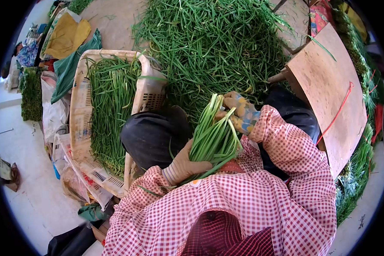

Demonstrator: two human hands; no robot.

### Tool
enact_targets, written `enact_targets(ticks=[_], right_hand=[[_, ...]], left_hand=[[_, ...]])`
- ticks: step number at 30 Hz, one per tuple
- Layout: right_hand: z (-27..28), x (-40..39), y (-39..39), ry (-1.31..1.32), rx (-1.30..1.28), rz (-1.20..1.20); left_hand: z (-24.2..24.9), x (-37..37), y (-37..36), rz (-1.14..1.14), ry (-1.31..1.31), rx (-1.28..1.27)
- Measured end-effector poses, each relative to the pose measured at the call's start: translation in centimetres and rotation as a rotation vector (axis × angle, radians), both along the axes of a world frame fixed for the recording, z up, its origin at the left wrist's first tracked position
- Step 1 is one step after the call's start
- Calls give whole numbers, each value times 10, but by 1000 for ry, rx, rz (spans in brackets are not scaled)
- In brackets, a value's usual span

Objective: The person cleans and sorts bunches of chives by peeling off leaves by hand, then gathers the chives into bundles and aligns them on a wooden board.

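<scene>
A bunch of garlic chives (215, 149), long green leaves with pale ends, is held in front of the checked jacket. My left hand (184, 165), in a beige work glove, is closed around the lower leafy part, thumb across the front. My right hand (242, 112), in a patterned grey, yellow and blue glove, is closed at the pale upper ends; its fingertips are partly hidden behind the stalks. Beyond both hands spreads a large heap of loose chives (213, 51).
A dirty white plastic crate (76, 94) with chives inside stands left of my knee. At the right is a tilted brown board (328, 85) with red string (340, 109) across it. More stacked greens (355, 183) lie beyond. Cloths and bags (55, 106) lie at the left.
</scene>
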State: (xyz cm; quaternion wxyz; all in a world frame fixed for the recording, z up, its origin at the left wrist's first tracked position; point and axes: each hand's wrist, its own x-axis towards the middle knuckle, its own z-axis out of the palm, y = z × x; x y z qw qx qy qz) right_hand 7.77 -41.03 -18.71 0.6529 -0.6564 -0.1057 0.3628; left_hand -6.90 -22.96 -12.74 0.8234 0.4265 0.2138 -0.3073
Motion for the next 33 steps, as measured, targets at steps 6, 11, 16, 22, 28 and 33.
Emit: enact_targets(ticks=[6, 11, 16, 22, 28, 33], right_hand=[[3, 4, 6, -560, -150, 83], [5, 40, 5, -67, -120, 206], [-75, 164, 7, -565, 437, -31], [18, 158, 12, -714, -932, 147], [-16, 92, -62, -79, -416, 359], [-10, -1, -28, 355, 576, 206]], left_hand=[[-14, -4, 2, 38, -12, -68], [-7, 6, 4, 53, 27, -130], [0, 10, 6, 72, 83, -224], [16, 0, 17, 210, 125, -202], [3, -22, 25, 360, 68, -327], [13, -17, 23, 275, -4, -354]])
